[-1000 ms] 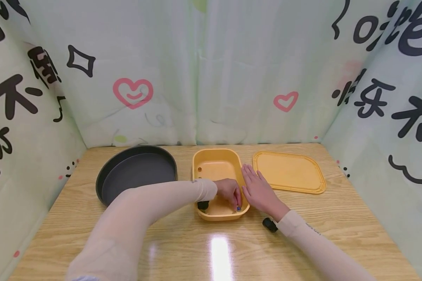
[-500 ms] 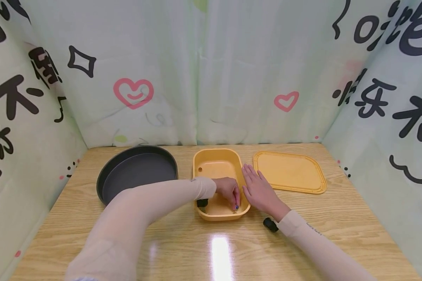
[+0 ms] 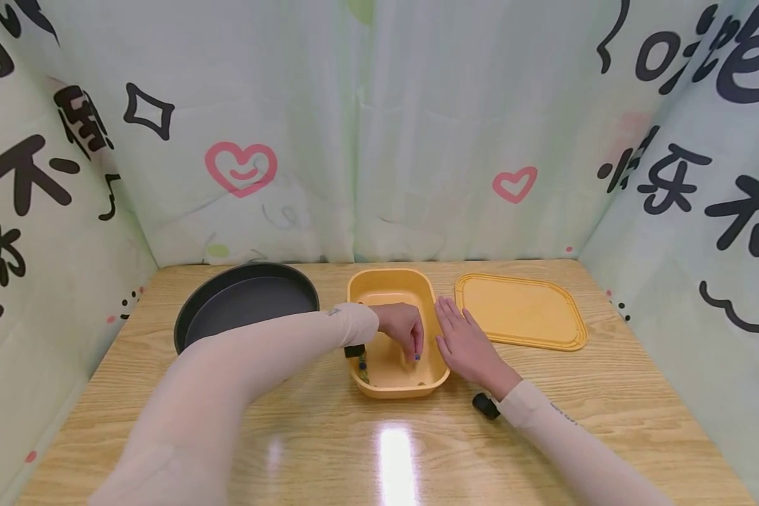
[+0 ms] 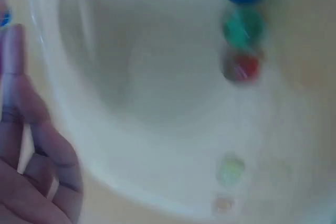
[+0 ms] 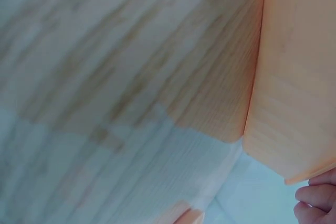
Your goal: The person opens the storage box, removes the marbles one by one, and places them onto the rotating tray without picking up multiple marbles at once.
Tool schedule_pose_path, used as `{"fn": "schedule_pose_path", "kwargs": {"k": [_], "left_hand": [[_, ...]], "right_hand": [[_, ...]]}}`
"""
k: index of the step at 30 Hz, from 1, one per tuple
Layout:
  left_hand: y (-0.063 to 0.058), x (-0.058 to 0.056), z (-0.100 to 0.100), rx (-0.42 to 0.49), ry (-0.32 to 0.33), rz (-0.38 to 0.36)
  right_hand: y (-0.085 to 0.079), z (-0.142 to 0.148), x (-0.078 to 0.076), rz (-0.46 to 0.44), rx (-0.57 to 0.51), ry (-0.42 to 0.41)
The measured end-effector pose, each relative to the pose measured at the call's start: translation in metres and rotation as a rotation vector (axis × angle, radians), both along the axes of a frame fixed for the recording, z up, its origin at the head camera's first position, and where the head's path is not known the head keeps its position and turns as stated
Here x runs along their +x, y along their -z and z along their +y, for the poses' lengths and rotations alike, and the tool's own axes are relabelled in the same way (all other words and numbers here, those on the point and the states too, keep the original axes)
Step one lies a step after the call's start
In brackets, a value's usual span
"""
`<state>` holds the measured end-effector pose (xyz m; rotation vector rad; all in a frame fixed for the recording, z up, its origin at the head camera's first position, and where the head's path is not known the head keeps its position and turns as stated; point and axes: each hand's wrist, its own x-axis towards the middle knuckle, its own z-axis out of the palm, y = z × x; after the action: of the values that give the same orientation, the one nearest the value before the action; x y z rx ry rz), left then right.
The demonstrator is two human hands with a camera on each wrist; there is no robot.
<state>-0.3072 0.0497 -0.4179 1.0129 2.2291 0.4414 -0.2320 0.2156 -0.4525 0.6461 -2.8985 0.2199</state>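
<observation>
Inside the yellow plastic box (image 3: 392,281), my left hand (image 3: 403,327) pinches a small blue marble (image 3: 417,357) between its fingertips. The same blue marble (image 4: 5,18) shows at the edge of the left wrist view. Along the box's left side lie several glass marbles, partly hidden by the sleeve in the head view; a blue one, a green marble (image 4: 243,27) and a red marble (image 4: 241,66) stand in a row in the left wrist view. Against the box's right wall, my right hand (image 3: 473,344) rests with straight fingers.
A round dark pan (image 3: 253,299) stands left of the box, partly behind the left sleeve. To the right lies a flat yellow lid (image 3: 525,309) on the wooden table (image 3: 329,436). Printed curtains (image 3: 417,126) enclose the table's back and sides.
My left hand has lifted from the near right part of the box and moved back and left, with the blue marble in its fingertips. The right hand has stayed in place.
</observation>
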Motion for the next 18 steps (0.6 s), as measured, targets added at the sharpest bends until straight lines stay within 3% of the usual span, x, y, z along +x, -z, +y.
{"fn": "schedule_pose_path", "kwargs": {"k": [7, 11, 18], "left_hand": [[-0.008, -0.001, -0.01, 0.071, -0.035, -0.054], [-0.015, 0.001, -0.018, 0.098, -0.045, -0.046], [-0.027, 0.002, -0.036, 0.226, -0.076, -0.061]], "right_hand": [[0.002, 0.0, -0.001, -0.024, -0.003, 0.008], [0.001, 0.0, -0.001, -0.028, -0.004, 0.011], [0.0, -0.001, 0.0, -0.02, -0.001, 0.006]]}}
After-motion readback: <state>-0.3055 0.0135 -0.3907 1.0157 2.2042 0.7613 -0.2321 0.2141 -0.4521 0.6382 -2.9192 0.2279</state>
